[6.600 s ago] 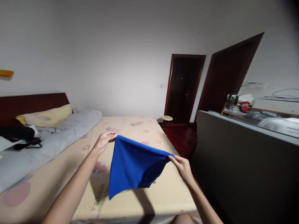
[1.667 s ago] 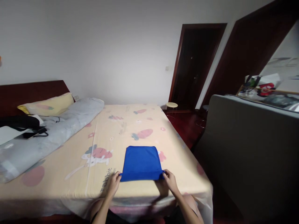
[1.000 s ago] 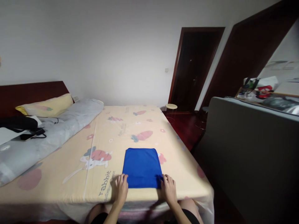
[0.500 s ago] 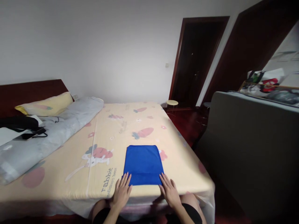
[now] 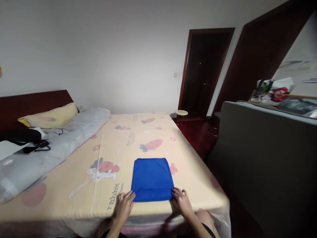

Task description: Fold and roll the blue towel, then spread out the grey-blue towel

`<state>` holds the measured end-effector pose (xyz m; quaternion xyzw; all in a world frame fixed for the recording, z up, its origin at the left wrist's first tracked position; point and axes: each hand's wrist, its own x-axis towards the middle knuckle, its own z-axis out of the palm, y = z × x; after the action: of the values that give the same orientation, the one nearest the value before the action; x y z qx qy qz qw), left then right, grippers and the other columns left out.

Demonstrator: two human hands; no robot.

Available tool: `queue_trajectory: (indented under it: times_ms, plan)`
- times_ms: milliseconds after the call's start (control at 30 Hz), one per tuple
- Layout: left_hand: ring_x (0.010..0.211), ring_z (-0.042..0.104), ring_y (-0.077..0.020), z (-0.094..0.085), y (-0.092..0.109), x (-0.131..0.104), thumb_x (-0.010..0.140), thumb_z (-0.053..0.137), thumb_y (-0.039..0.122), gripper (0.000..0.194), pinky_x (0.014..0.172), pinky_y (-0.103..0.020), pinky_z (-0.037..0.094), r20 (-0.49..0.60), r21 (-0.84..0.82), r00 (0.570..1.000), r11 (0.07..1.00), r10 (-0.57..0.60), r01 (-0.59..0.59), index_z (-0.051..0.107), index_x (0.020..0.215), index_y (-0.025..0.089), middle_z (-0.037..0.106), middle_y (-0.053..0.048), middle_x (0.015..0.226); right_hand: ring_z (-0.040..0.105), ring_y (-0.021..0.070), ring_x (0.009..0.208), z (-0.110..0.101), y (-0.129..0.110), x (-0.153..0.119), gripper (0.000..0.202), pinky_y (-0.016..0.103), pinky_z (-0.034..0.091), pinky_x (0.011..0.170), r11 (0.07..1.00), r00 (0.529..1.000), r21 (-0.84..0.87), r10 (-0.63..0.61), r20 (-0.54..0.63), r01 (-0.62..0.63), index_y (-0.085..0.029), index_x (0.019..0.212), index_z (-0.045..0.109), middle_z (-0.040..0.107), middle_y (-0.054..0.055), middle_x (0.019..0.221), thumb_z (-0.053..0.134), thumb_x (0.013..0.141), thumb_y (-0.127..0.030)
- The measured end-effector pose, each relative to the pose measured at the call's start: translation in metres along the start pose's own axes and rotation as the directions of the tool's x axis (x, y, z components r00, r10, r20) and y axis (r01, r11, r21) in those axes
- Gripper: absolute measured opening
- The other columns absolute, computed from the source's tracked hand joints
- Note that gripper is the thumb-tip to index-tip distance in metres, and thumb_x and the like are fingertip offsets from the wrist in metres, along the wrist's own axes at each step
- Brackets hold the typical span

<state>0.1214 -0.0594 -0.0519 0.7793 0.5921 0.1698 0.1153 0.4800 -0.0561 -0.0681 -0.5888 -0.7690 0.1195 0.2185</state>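
A flat, folded blue cloth (image 5: 153,178) lies near the front edge of the bed, roughly square, with a faint crease running across its lower part. At its lower left corner is my left hand (image 5: 125,204), fingers bent and closed on the cloth's edge. My right hand (image 5: 182,201) grips the opposite side low down, its fingers curled at the lower right edge. The fingertips hide small bits of both edges.
The bed (image 5: 81,206) has a yellow sheet printed with carrots and a rabbit. A rolled grey quilt (image 5: 71,140), a pillow (image 5: 53,115) and dark items lie on the left. A grey panel (image 5: 260,158) stands at the right; a round stool (image 5: 181,113) is beyond.
Both hands went from lying flat with fingers stretched at the lower corners to curled fingers on the side edges. The view has tipped slightly upward; the cloth stays in place.
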Motion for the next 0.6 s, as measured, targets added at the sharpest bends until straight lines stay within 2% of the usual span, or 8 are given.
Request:
queue_trajectory:
  times_ms: [67,167,300,367,467,600]
  plan:
    - [0.115,0.060,-0.0224,-0.004,-0.005,-0.004,0.071,0.047,0.006,0.048,0.103,-0.045,0.041,-0.032,-0.133,0.999,0.991,-0.035,0.031,0.071,0.105,0.029,0.072,-0.004,0.115,0.057,0.0240,0.110,-0.008,0.000,-0.003,0.031,0.042,0.034,0.098,0.999,1.000,0.039,-0.013,0.003,0.013,-0.023,0.098,0.068,0.070,0.007,0.111,0.047,0.077,-0.016]
    - [0.096,0.066,-0.0231,-0.006,-0.012,-0.008,0.066,0.051,0.011,0.037,0.091,-0.040,0.049,-0.048,-0.219,0.992,0.971,-0.114,0.101,0.075,0.090,0.026,0.076,-0.004,0.096,0.061,0.0227,0.092,-0.013,0.004,-0.009,0.024,0.038,0.041,0.087,0.994,1.000,0.104,0.020,-0.003,-0.020,-0.021,0.091,0.067,0.071,0.007,0.093,0.045,0.081,-0.025]
    - [0.066,0.064,-0.0174,-0.003,-0.019,-0.008,0.069,0.050,0.019,0.026,0.064,-0.029,0.052,-0.035,-0.289,0.981,0.941,-0.193,0.175,0.071,0.084,0.021,0.069,0.001,0.066,0.063,0.0192,0.075,-0.009,0.012,-0.011,0.025,0.030,0.046,0.070,0.978,0.996,0.186,0.091,-0.008,-0.088,-0.020,0.082,0.062,0.069,0.003,0.079,0.039,0.084,-0.031]
    - [0.060,0.062,-0.0158,0.000,-0.020,-0.005,0.073,0.049,0.022,0.024,0.058,-0.026,0.050,-0.049,-0.307,0.971,0.929,-0.232,0.206,0.068,0.087,0.021,0.064,0.003,0.059,0.061,0.0169,0.065,-0.005,0.015,-0.009,0.025,0.026,0.044,0.061,0.972,0.993,0.204,0.120,-0.016,-0.114,-0.021,0.085,0.059,0.066,0.000,0.070,0.036,0.085,-0.031]
    - [0.064,0.063,-0.0161,0.008,-0.019,-0.001,0.076,0.049,0.023,0.022,0.063,-0.027,0.050,-0.113,-0.286,0.947,0.923,-0.300,0.258,0.064,0.092,0.021,0.063,0.003,0.064,0.059,0.0165,0.057,0.002,0.018,-0.006,0.024,0.026,0.043,0.056,0.974,0.986,0.174,0.154,-0.057,-0.142,-0.021,0.095,0.058,0.062,-0.003,0.061,0.038,0.087,-0.033]
    - [0.083,0.064,-0.0204,0.016,-0.009,-0.001,0.076,0.048,0.018,0.029,0.078,-0.034,0.050,-0.240,-0.219,0.896,0.920,-0.373,0.325,0.060,0.103,0.020,0.066,-0.004,0.087,0.061,0.0209,0.073,0.008,0.016,-0.007,0.021,0.032,0.043,0.068,0.986,0.970,0.063,0.164,-0.177,-0.155,-0.021,0.097,0.060,0.064,0.005,0.078,0.043,0.086,-0.028]
